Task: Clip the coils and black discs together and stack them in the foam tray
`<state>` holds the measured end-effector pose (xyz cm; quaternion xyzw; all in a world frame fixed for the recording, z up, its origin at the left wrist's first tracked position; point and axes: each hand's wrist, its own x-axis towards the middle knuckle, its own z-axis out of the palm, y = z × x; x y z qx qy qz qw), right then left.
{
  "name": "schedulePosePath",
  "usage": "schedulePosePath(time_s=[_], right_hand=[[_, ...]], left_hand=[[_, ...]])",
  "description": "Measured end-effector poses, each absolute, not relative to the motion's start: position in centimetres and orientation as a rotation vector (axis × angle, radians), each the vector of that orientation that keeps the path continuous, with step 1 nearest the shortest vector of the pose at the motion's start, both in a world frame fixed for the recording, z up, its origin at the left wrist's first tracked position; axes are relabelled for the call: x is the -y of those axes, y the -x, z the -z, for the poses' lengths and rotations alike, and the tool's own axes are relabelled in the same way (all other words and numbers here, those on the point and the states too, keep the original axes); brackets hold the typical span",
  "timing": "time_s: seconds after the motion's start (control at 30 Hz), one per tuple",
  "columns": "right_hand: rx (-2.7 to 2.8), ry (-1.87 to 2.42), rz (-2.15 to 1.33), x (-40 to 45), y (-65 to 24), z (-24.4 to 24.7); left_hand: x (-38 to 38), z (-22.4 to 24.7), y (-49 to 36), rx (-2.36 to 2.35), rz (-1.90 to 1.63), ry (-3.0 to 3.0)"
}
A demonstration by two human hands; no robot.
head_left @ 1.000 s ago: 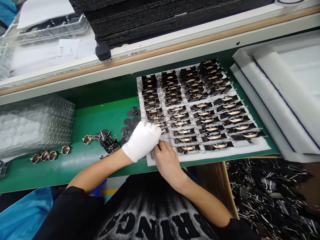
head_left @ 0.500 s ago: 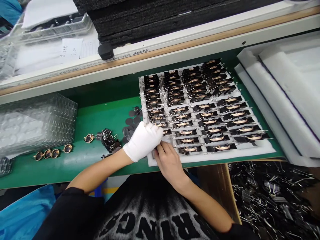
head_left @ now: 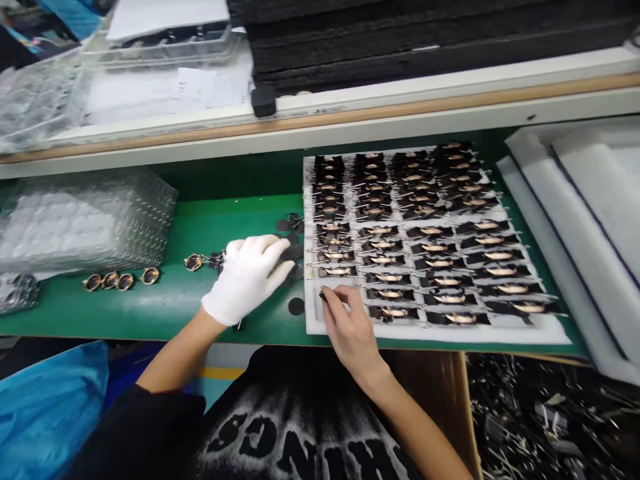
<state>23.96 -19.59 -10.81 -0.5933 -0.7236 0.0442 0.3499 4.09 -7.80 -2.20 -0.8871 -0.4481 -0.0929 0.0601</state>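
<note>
My gloved left hand [head_left: 247, 277]: spread apart, beside black discs [head_left: 295, 252], mid-frame | my bare right hand [head_left: 351, 328]: pinched on a small dark piece [head_left: 323, 294], just below frame centre, over white tray [head_left: 313, 321]

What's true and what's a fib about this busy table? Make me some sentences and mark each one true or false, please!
1. The left hand wears a white glove. True.
2. The right hand pinches a small dark piece between its fingers. True.
3. Both hands wear gloves. False: the right hand is bare.
4. Rows of black clips are on the white pad. True.
5. The stack of clear trays is right of the white pad. False: the stack of clear trays is to its left.
6. Only two gold-rimmed round pieces lie left of the gloved hand. False: five gold-rimmed round pieces show there.
</note>
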Motion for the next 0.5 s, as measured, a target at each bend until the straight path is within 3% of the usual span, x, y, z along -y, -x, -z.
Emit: schedulePosePath(time_s=[0.13, 0.27, 0.5], right_hand=[[1.858, 1.379, -0.145, 18.9, -24.6, 11.0], [1.879, 1.237, -0.197, 18.4, -24.6, 11.0], [1.918, 1.160, -0.142, 17.8, -23.8, 11.2]], left_hand=[[7.6, 3.2, 4.3, 1.761, 0.510, 2.412], [8.5, 5.7, 14.4, 2.217, 0.710, 1.751], [10.9, 10.5, 22.0, 2.510, 0.451, 1.465]])
